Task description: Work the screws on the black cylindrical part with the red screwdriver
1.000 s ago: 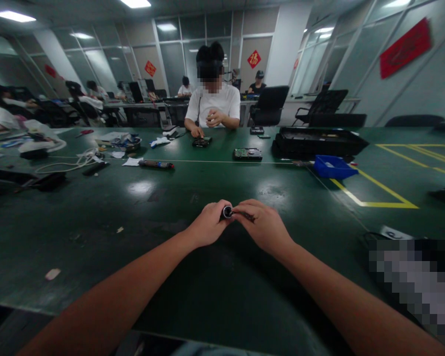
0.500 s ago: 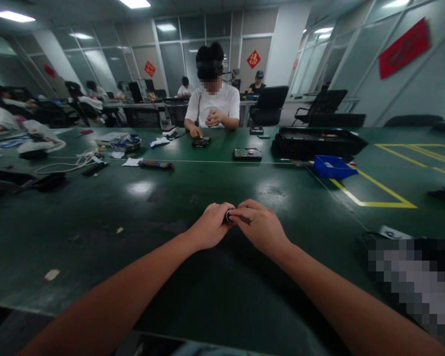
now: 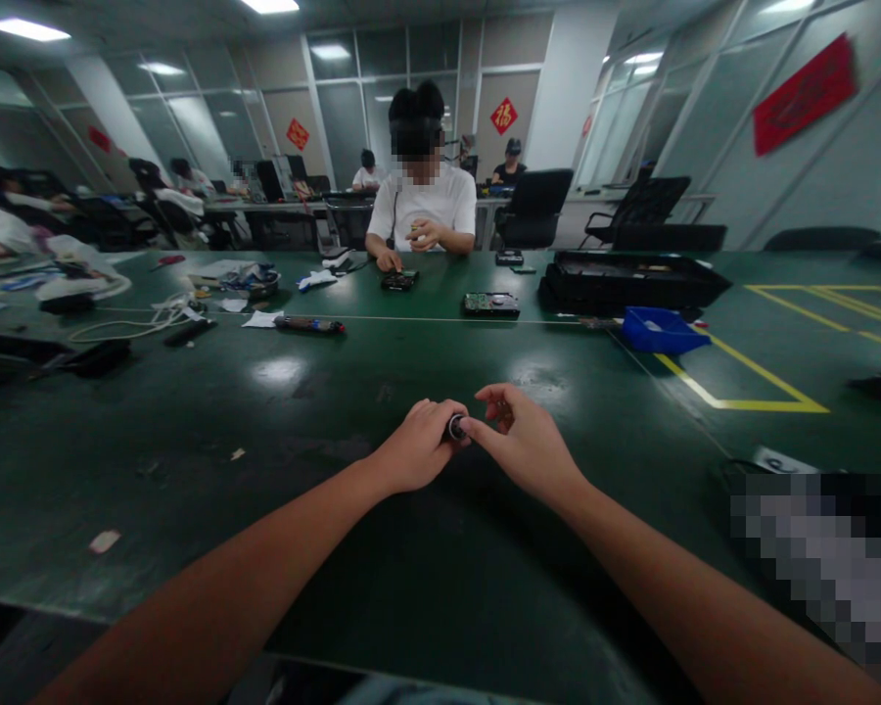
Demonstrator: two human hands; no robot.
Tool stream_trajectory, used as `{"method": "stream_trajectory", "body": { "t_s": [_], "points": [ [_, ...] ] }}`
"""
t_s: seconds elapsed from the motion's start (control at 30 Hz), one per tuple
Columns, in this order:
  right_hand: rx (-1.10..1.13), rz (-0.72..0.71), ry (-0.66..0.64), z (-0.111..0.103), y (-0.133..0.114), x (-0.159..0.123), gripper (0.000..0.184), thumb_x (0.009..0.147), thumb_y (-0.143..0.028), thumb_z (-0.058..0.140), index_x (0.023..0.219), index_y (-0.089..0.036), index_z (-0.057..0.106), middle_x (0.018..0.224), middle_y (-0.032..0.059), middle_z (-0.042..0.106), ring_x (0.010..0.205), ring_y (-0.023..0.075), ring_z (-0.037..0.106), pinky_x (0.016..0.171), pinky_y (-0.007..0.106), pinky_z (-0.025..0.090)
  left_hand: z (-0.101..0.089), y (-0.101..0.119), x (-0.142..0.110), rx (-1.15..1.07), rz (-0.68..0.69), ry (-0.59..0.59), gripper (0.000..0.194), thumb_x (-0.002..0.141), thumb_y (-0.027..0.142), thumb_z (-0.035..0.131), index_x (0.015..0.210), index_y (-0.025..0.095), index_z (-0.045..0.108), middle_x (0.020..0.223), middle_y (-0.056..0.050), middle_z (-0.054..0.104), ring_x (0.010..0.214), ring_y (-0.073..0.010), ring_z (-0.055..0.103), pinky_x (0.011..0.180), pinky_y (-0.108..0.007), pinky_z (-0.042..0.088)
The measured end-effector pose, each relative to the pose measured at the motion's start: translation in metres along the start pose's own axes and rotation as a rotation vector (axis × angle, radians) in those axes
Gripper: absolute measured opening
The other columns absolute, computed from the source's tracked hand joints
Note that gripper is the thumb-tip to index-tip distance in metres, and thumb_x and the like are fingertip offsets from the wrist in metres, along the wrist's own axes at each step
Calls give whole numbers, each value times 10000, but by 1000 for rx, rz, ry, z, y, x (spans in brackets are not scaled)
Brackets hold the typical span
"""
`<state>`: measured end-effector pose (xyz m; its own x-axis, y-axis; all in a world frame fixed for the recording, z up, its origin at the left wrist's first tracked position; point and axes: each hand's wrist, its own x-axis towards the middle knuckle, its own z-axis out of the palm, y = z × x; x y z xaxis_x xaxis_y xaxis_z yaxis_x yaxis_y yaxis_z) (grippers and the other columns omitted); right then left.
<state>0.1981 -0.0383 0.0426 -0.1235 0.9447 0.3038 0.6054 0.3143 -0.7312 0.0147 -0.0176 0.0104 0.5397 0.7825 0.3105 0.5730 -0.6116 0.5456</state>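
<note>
My right hand [image 3: 533, 441], pinched earlier, now has thumb and forefinger parted, contents unclear, thumb at the dark cylinder [image 3: 456, 427] clasped by my left hand [image 3: 420, 448], above the green table [image 3: 191, 421], glass partitions [image 3: 339, 103] beyond.

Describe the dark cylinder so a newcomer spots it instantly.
Find the green table; look over its near half. The wearer's left hand grips the dark cylinder beside the right hand. Its round, silvery-rimmed end sets it apart from the nearest hard drive, a flat block.
</note>
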Motion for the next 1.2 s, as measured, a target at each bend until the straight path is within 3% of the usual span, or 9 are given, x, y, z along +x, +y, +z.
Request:
{"method": "stream_trajectory", "body": {
  "t_s": [0.23,0.4,0.5,0.63,0.73,1.03,1.2],
  "points": [
    [62,-42,68,-10,2,4,290,938,-320,492,1131,-203,674,1072,81,674,967,214,631,820,367,485,-2,-8,1,-151,-118,101,164,902,244,587,1050,208,528,982,-27,624,914,-198,582,820,-339,457],
    [-2,-85,66,-15,-1,1,244,906,-423,593,877,-206,702,786,33,659,706,180,601,639,322,456,-5,-9,1,-191,-149,122,153,904,242,581,1042,206,525,983,-22,624,892,-184,581,809,-325,450],
    [119,-42,106,-15,-3,-2,273,899,-458,607,824,-198,646,655,-2,626,589,154,577,561,299,439,-6,-10,1,-213,-154,119,152,908,242,578,1045,202,523,981,-21,621,884,-179,576,808,-319,448],
    [409,-60,207,-12,-1,-3,229,923,-408,584,1000,-196,629,791,30,698,677,165,657,638,321,532,-5,-11,1,-218,-161,124,157,904,239,582,1045,197,525,967,-19,618,869,-176,570,795,-315,443],
    [480,-58,227,-10,1,-2,240,927,-392,587,1073,-204,620,880,49,722,730,169,685,672,334,564,-5,-11,1,-216,-163,114,144,907,241,576,1037,197,531,942,-13,613,847,-172,566,772,-306,440],
    [258,-83,175,-7,5,-3,253,949,-388,558,1090,-188,625,901,57,740,744,165,695,689,319,548,-3,-12,1,-208,-148,117,154,896,229,592,1034,196,531,934,-8,611,843,-172,565,770,-304,428],
    [-53,-171,282,-12,-1,-6,270,876,-438,657,759,-195,637,647,-2,659,559,128,600,548,263,439,-2,-14,1,-198,-126,116,169,895,239,605,1044,203,532,944,-8,607,856,-178,560,761,-306,416]
  ]
}}
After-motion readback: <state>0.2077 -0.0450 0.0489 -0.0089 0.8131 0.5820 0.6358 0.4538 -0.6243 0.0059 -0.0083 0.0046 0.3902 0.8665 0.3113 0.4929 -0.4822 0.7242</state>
